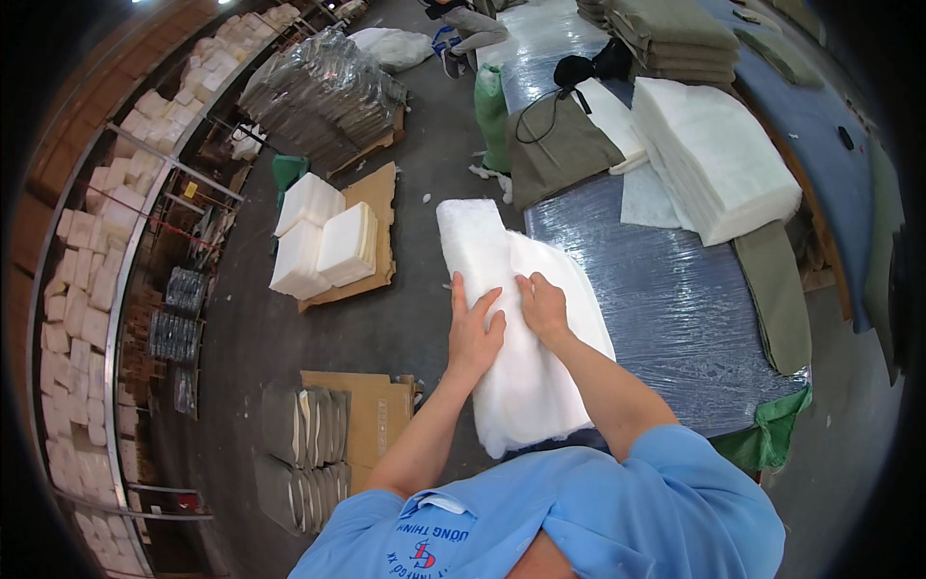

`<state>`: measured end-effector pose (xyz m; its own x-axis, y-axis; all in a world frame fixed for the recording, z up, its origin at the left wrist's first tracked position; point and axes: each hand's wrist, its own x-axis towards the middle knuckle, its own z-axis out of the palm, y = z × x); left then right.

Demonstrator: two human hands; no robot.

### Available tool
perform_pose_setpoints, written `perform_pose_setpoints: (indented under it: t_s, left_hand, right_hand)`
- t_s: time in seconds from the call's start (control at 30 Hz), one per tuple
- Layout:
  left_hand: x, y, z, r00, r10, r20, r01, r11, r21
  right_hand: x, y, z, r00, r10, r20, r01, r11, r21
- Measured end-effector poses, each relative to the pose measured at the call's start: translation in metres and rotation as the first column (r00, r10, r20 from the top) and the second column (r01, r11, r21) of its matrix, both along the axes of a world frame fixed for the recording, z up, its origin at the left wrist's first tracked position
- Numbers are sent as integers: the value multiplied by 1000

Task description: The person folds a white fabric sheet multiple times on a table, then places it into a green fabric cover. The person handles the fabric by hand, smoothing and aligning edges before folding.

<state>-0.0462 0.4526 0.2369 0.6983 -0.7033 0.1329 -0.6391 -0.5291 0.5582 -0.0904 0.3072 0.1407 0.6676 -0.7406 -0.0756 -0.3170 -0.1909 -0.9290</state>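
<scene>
A thick white sheet of batting (pixel 526 386) lies in front of me at the left edge of a table wrapped in shiny plastic film (pixel 666 309). Its left part is folded over lengthwise, making a raised strip (pixel 473 227) along that side. My left hand (pixel 475 333) rests on this strip with its fingers spread apart. Close beside it, my right hand (pixel 546 307) has bent fingers closed on the batting along the fold. The fingertips of the right hand are partly hidden.
A tall stack of white padding sheets (pixel 714 159) stands farther back on the table, beside a grey-green cloth (pixel 564 145). White blocks (pixel 323 236) sit on cardboard on the floor to the left. Grey cushion pieces (pixel 307 425) lie nearer. Loaded racks (pixel 121 251) line the left side.
</scene>
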Motion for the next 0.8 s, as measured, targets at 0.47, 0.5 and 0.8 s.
perform_pose_setpoints:
  t_s: [0.47, 0.5, 0.8]
  left_hand:
    - [-6, -10, -12, 1000, 1, -3, -1, 999, -33]
    - [-6, -12, -13, 1000, -4, 25, 4, 1000, -10]
    - [45, -19, -7, 756, 233, -611, -452, 862, -231]
  right_hand:
    - [17, -40, 40, 960, 251, -121, -220, 950, 220]
    - [18, -32, 38, 974, 209, -89, -198, 974, 113]
    - [9, 1, 38, 987, 140, -78, -141, 990, -15]
